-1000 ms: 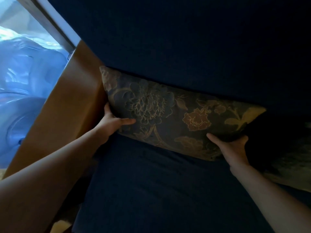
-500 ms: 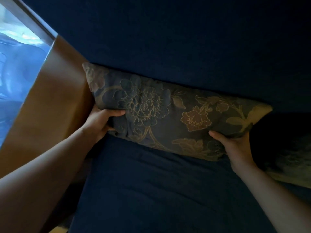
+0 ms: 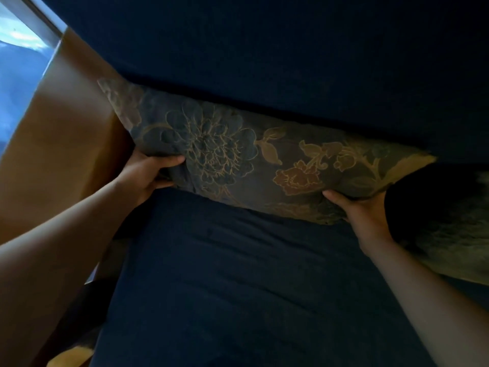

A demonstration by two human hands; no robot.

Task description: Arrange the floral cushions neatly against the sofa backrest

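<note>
Though dim, no legible writing: floral cushion (image 3: pixel 238 157) in both hands.

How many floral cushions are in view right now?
2. One floral cushion stands against the backrest, gripped by both hands. A second cushion lies at the right edge, partly cut off; others may be out of frame.

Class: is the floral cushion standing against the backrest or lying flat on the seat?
Standing: the floral cushion leans on the backrest, lower edge on the seat.

Woven floral cloth with raised outlines covers the cushion (image 3: pixel 238 160), against matt, plush blue sofa fabric (image 3: pixel 238 274) and a smooth brown armrest (image 3: pixel 66 133).
</note>
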